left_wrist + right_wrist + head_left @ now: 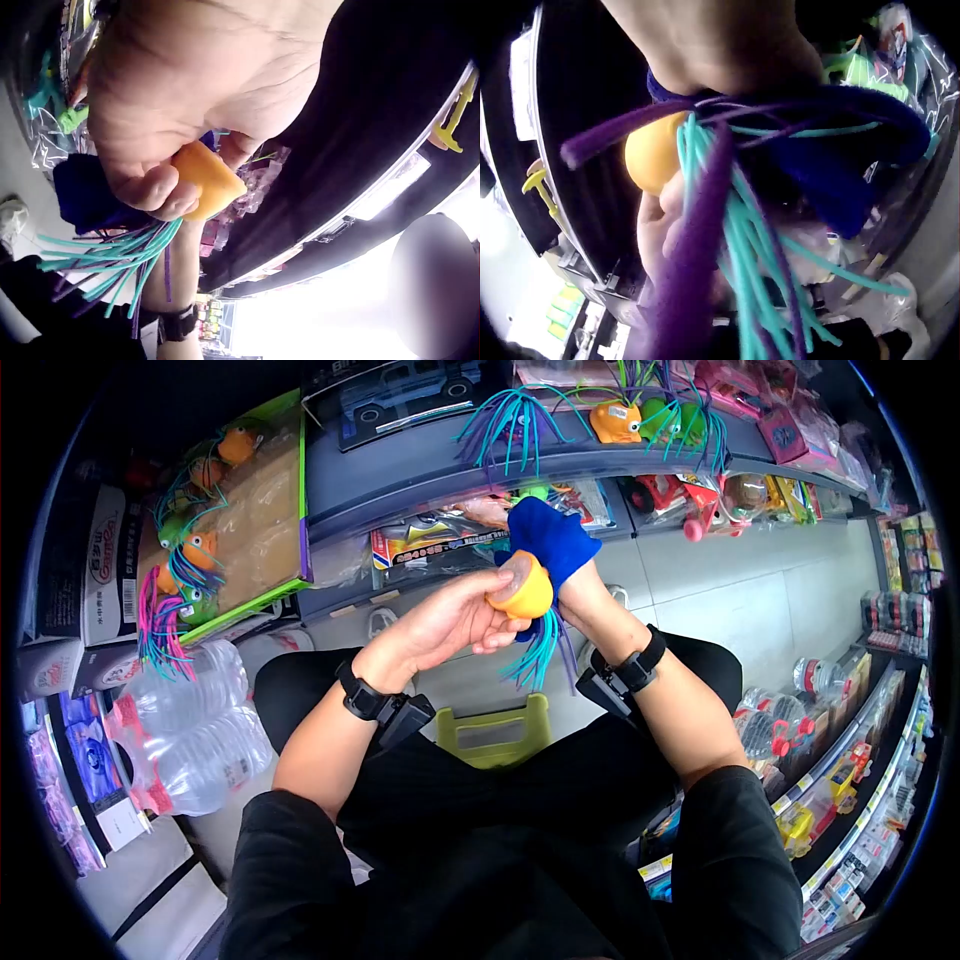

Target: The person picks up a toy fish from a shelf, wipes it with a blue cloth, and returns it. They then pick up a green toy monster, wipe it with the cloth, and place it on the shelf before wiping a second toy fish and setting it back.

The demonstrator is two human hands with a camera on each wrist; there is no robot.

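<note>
In the head view, the left hand (465, 622) pinches the orange tasselled toy (527, 595), thumb on one side and curled fingers on the other, above the person's lap. Beside it, the blue cloth (560, 540) covers most of the right hand (585, 598), so how its fingers lie cannot be told. The step in hand looks like wiping the toy, as the cloth sits right by the toy's head while the teal strands (540, 650) hang below. Similar toys lie in the green-edged box (303, 485) and on the shelf (400, 485). The left wrist view shows the left fingers clamped around the toy, its pointed end exposed, with the cloth beyond and the strands trailing down. In the right wrist view, purple strands (694, 262) cross in front of the cloth, and the toy's rounded side shows beside it; the right fingers are hidden here too. The next move seems to call for a steady left pinch, a small turn to expose unwiped surface, and the loose strands kept out of the cloth's folds.
</note>
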